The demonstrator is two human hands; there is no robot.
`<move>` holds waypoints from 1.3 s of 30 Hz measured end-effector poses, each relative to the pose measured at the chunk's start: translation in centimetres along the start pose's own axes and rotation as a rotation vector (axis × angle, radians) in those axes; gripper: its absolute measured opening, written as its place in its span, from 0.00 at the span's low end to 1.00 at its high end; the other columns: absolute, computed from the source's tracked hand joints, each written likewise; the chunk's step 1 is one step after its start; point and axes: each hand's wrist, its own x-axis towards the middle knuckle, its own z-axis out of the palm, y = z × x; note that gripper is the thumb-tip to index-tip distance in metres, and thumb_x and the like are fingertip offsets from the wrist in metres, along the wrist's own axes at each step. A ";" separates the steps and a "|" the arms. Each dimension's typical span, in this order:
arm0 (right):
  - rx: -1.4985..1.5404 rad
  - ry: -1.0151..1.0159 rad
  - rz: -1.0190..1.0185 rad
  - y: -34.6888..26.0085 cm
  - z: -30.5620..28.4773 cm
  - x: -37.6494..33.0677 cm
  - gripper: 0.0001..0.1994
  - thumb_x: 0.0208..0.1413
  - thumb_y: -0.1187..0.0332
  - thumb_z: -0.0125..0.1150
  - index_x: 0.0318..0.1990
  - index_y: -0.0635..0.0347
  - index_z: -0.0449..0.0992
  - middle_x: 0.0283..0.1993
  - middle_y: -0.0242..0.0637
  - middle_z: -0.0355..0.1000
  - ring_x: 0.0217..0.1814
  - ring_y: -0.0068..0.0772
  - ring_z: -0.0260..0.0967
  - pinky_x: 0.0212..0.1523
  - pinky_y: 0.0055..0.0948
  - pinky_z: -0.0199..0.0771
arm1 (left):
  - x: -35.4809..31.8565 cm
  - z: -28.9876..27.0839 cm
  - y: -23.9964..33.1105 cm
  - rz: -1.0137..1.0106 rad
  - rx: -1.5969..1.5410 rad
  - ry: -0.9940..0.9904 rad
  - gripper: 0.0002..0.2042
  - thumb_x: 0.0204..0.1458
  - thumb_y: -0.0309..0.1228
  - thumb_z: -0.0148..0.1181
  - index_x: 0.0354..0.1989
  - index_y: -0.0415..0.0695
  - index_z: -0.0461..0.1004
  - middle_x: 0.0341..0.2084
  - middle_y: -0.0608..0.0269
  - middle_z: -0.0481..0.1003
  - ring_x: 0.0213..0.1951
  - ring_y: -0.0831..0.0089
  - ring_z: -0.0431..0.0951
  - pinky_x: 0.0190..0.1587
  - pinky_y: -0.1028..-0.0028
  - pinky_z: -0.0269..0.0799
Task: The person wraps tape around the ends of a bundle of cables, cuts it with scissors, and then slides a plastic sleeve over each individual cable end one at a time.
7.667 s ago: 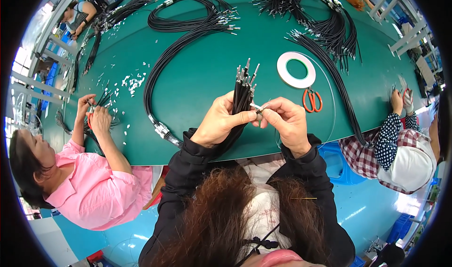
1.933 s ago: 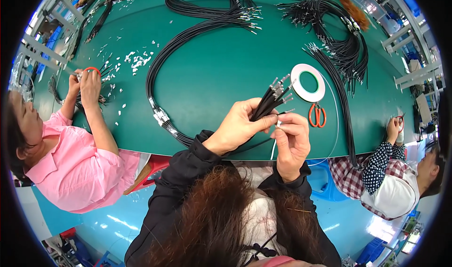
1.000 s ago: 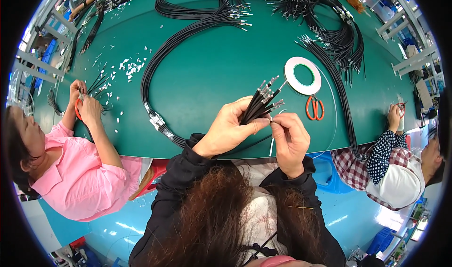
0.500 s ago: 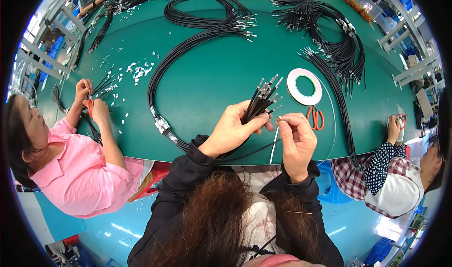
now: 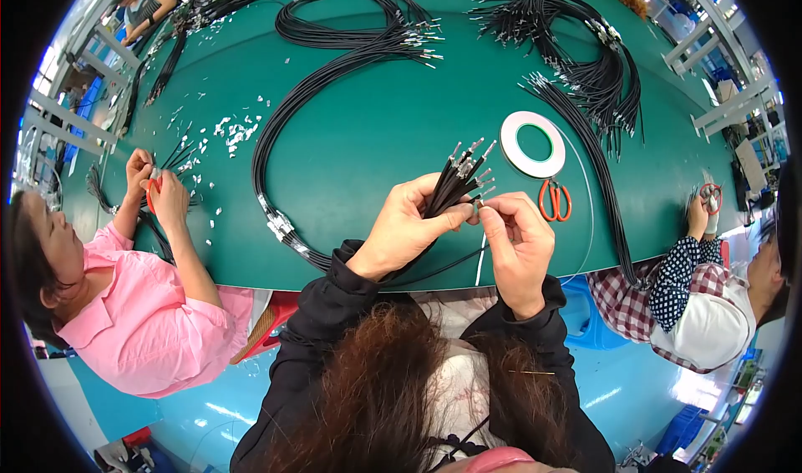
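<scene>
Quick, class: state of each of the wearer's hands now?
Left hand: closed around silver-tipped black cables.
Right hand: pinched shut; what it holds cannot be told.

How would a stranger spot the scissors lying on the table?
Find the big green table, then the flat white roll beyond the wearer's right hand. Beside its near edge lie orange-handled scissors; unlike the pink-shirted co-worker's pair, nobody holds them.

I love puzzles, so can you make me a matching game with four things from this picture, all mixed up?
Things:
1. Person's left hand
2. Scissors lying on the table, point
3. Tabletop
4. White scraps

Clues:
A. Scattered about
B. Gripping a black cable bundle
C. Orange handles
D. Green

Pairs: 1-B, 2-C, 3-D, 4-A
</scene>
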 end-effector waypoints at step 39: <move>0.054 0.130 0.044 0.8 0.5 -0.4 0.02 0.51 0.81 0.57 0.31 0.72 0.71 0.31 0.34 0.68 0.28 0.15 0.65 0.26 0.13 0.65 | -0.5 0.6 -1.1 0.107 0.233 0.086 0.08 0.47 0.19 0.60 0.37 0.37 0.73 0.30 0.70 0.75 0.33 0.85 0.72 0.36 0.83 0.69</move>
